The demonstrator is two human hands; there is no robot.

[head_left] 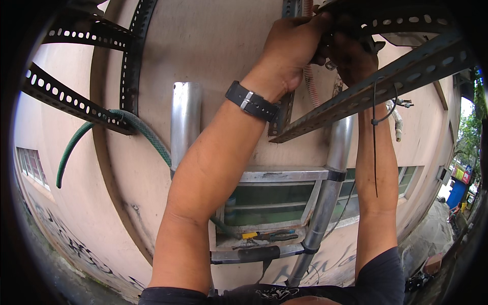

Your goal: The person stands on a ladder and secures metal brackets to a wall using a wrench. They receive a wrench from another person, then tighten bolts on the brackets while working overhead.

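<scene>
Both arms are raised to the top of the head view. My left hand [295,46], with a black watch [250,101] on its wrist, has its fingers curled at a dark part [338,28] under the metal bracket. Beside it, my right hand [353,58] reaches up behind the slanting perforated angle bar [371,86], its fingers bent in shadow against the same dark part. What either hand grips is too dark to make out. A ribbed reddish conduit [310,86] hangs just below my left hand. From the angle bar dangles a black cable tie [375,147].
An aluminium ladder [284,176] stands between me and the wall. Pliers with yellow [267,236] lie on the window ledge below. At the left, a green hose [142,129] drapes over another perforated bracket [71,99]. A pale pipe end [397,127] hangs right of my forearm.
</scene>
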